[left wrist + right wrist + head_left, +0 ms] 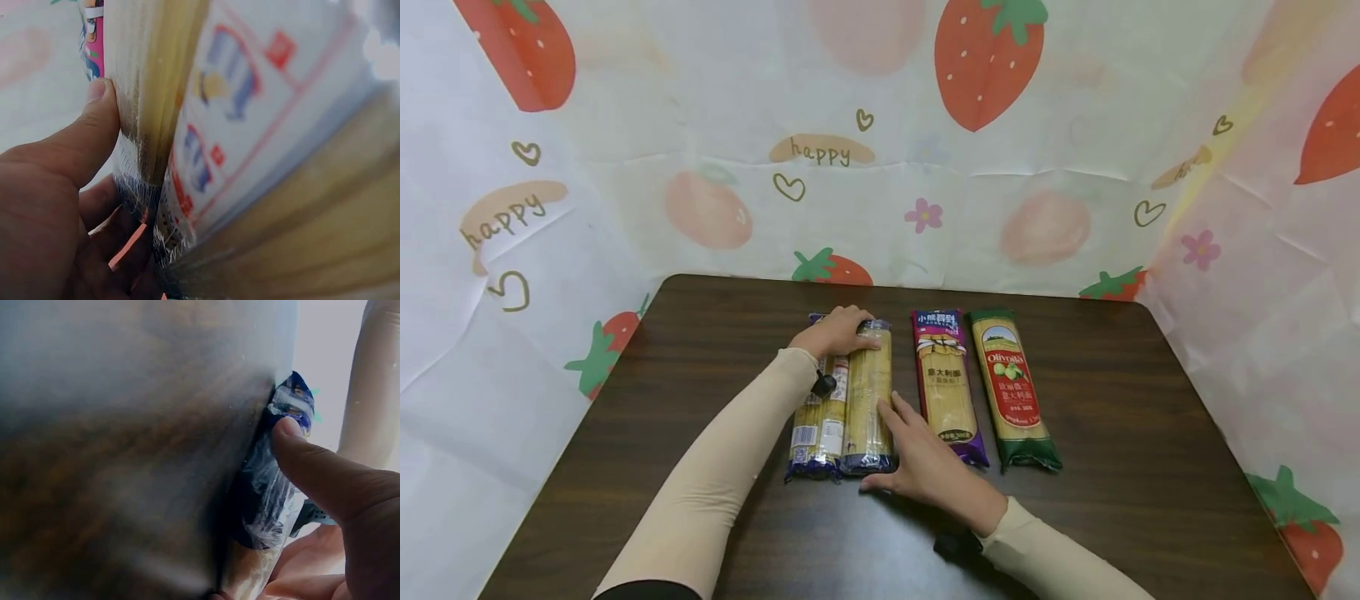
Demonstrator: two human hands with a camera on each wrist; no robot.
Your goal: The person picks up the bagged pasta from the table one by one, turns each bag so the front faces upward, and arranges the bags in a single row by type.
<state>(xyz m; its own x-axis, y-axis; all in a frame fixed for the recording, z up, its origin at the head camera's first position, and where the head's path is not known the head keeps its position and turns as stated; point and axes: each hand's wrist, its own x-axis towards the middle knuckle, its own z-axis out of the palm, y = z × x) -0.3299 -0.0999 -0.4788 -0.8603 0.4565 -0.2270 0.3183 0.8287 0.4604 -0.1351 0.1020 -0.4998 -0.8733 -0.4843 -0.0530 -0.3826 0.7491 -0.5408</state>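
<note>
The clear packet of pasta (868, 408) lies flat on the worktop (1112, 417), a little left of the middle, its dark blue ends towards the far and near edges. I'd judge it fairly light but dense, stiff along the strands and loose in the film, which shines and may well slip under dry skin. The strands could snap if it is bent in the middle, so I'd take it by both long sides, or support both ends, and not trust the crinkly seals alone.

At the far end I see the left hand (835, 333) gripping it, thumb on the packet and fingers bent over the end. By the near right corner, the right hand (928, 462) has its fingers spread and fairly straight along the side, thumb by the blue end; how firmly it touches I cannot tell.

Just beside it on the left is a labelled packet (817, 433), partly under the left arm. To the right, apart from it, lies a purple packet (945, 383), then a green packet (1015, 383), nearest the worktop's right edge.
</note>
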